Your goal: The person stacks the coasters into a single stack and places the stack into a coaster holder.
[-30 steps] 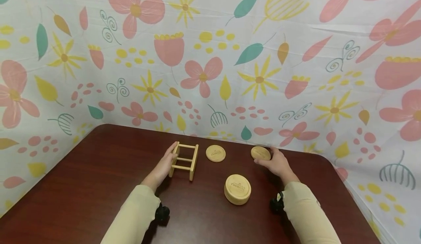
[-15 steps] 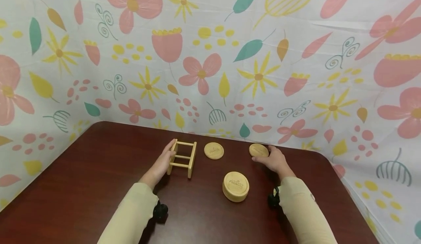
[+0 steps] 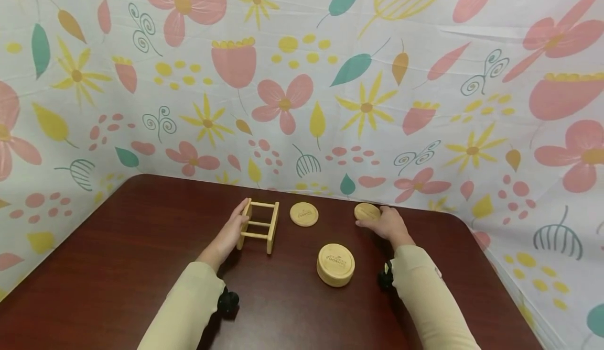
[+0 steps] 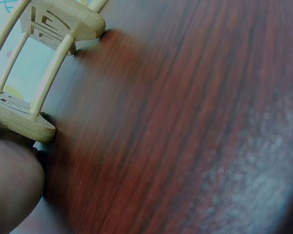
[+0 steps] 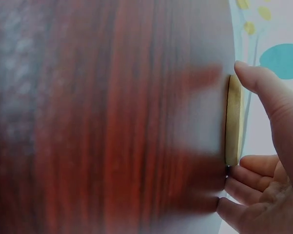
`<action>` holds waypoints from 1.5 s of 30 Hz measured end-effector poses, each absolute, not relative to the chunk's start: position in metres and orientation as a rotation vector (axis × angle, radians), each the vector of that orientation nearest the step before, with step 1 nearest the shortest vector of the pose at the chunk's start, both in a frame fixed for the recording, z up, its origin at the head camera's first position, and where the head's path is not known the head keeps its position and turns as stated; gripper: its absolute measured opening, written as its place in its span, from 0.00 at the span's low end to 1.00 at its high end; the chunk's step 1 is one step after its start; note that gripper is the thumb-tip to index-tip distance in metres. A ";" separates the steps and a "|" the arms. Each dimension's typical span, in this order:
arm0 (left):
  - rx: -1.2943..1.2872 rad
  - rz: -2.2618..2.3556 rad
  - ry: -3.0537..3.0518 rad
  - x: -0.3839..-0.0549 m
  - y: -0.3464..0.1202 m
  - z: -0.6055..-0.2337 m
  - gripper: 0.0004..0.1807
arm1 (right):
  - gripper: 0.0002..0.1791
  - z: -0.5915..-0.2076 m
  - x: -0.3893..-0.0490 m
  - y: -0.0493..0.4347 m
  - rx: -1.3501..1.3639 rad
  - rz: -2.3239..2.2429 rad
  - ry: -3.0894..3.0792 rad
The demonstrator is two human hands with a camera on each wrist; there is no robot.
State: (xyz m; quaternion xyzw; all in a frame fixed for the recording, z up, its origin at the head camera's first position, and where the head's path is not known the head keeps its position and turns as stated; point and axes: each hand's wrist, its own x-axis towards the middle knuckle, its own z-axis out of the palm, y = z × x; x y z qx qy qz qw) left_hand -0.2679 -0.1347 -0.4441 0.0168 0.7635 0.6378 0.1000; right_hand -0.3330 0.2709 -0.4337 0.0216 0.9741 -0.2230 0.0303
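My left hand (image 3: pixel 229 234) grips the left side of a small wooden coaster rack (image 3: pixel 258 224), made of two slotted end panels (image 4: pixel 58 20) joined by rods. At the back right my right hand (image 3: pixel 389 225) holds a round wooden coaster (image 3: pixel 367 212) by its rim, which lies flat on the table. Thumb and fingers stand at opposite edges of that coaster (image 5: pixel 233 122) in the right wrist view. Another coaster (image 3: pixel 304 214) lies flat between the rack and the held one. Nearer to me sits a stack of coasters (image 3: pixel 335 263), with lettering on its top one.
The dark red-brown wooden table (image 3: pixel 141 255) has rounded back corners. A white curtain (image 3: pixel 283 77) printed with flowers and leaves hangs right behind its back edge and round the sides. Dark wrist devices (image 3: pixel 228 303) sit under the sleeves.
The head view has shifted slightly. My right hand has edged a little left around the coaster. The left hand keeps its grip on the rack, which stays in place.
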 end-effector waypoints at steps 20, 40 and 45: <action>0.067 1.876 2.250 -0.269 -0.135 -0.446 0.32 | 0.50 -0.428 -0.331 0.261 0.115 -0.593 3.002; 0.037 1.868 2.230 -0.268 -0.136 -0.444 0.32 | 0.50 -0.425 -0.331 0.264 0.110 -0.670 2.956; 0.044 1.866 2.231 -0.268 -0.136 -0.445 0.32 | 0.50 -0.429 -0.332 0.266 0.089 -0.672 2.984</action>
